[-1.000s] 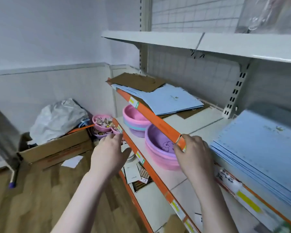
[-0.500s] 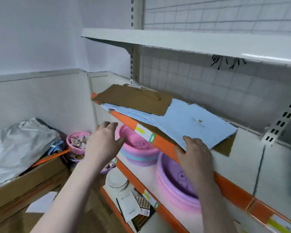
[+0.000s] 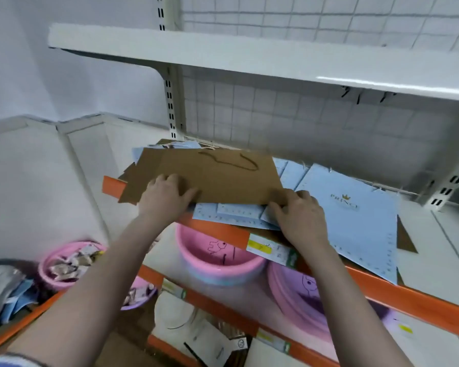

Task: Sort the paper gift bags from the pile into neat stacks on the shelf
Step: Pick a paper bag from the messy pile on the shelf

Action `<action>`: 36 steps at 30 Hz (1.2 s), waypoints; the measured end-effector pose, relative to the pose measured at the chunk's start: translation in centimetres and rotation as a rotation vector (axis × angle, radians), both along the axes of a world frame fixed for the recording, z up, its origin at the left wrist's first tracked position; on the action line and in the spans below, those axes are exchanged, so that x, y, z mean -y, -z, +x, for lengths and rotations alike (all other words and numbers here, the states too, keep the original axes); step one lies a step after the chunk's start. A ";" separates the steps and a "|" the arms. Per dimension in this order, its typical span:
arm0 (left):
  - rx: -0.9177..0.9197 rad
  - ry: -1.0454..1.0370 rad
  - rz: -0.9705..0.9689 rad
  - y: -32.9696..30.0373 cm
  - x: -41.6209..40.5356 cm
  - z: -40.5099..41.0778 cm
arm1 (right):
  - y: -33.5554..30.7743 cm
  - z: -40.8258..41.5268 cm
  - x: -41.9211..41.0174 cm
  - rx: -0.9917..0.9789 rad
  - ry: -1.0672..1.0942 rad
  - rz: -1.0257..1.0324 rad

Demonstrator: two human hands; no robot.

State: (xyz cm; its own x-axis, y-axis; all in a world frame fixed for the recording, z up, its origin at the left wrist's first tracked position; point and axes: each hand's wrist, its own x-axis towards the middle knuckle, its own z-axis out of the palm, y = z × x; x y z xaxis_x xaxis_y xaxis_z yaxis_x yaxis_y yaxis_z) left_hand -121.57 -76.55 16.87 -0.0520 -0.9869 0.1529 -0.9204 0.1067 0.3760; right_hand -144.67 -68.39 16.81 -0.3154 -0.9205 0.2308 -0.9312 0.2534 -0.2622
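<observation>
A flat brown paper gift bag (image 3: 217, 176) with a dark cord handle lies on top of a loose pile on the middle shelf (image 3: 440, 266). Under it and to its right lie several light-blue gift bags (image 3: 353, 215), one printed with a gold crown. My left hand (image 3: 164, 197) grips the brown bag's front left edge, thumb underneath. My right hand (image 3: 300, 215) grips the brown bag's front right corner, fingers over the blue bags. More brown bags show under the pile at the right (image 3: 406, 239).
The shelf's orange front rail (image 3: 408, 298) carries price labels. On the shelf below stand a pink basin (image 3: 215, 263) and a purple-pink basin (image 3: 302, 300). A white upper shelf (image 3: 249, 59) overhangs the pile. At lower left sit a small pink bowl of wrapped items (image 3: 66, 263) and a cardboard box.
The view has turned left and closer to the pile. Both hands rose from the orange rail and took hold of the brown bag's front edge.
</observation>
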 end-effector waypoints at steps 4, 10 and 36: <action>0.086 0.052 0.068 0.6 4.3 -0.8 | 1.0 0.0 3.2 -0.030 0.019 0.073; 0.145 0.101 0.135 0.7 8.6 -2.7 | 1.8 -0.4 5.9 -0.043 0.012 0.086; -0.524 -0.071 -0.204 -1.2 9.9 2.8 | -0.2 0.0 9.5 0.511 0.144 -0.037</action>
State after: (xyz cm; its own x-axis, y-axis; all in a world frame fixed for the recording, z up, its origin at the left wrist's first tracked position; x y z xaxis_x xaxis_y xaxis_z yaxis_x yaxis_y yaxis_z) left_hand -118.81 -86.43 18.05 0.1473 -0.9329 0.3286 -0.6236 0.1703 0.7630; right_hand -144.70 -77.88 17.01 -0.5186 -0.8538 0.0465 -0.6391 0.3509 -0.6843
